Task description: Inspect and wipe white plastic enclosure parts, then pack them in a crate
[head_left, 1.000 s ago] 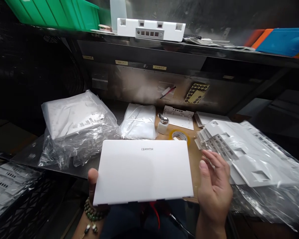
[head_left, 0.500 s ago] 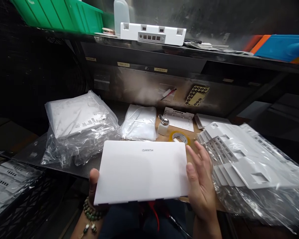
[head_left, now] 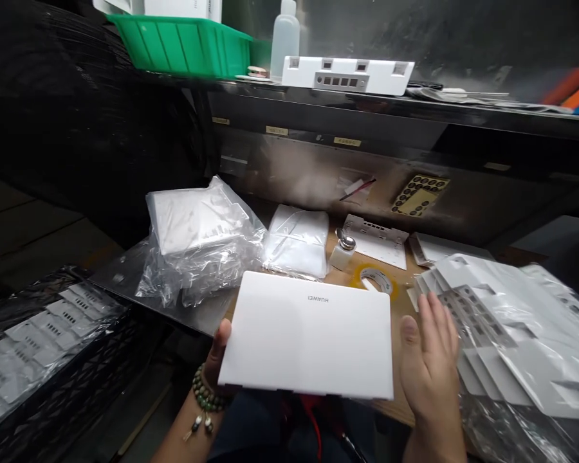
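While the white cover (head_left: 309, 337) is gripped at its near corner by the left hand (head_left: 217, 357), the right hand (head_left: 429, 360) is held open just beside it, holding nothing.

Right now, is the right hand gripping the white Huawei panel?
No. The right hand is open beside the white Huawei panel; only the left hand holds it.

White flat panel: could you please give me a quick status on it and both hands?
Left hand grips white flat plastic panel at its left edge. Right hand open beside right edge.
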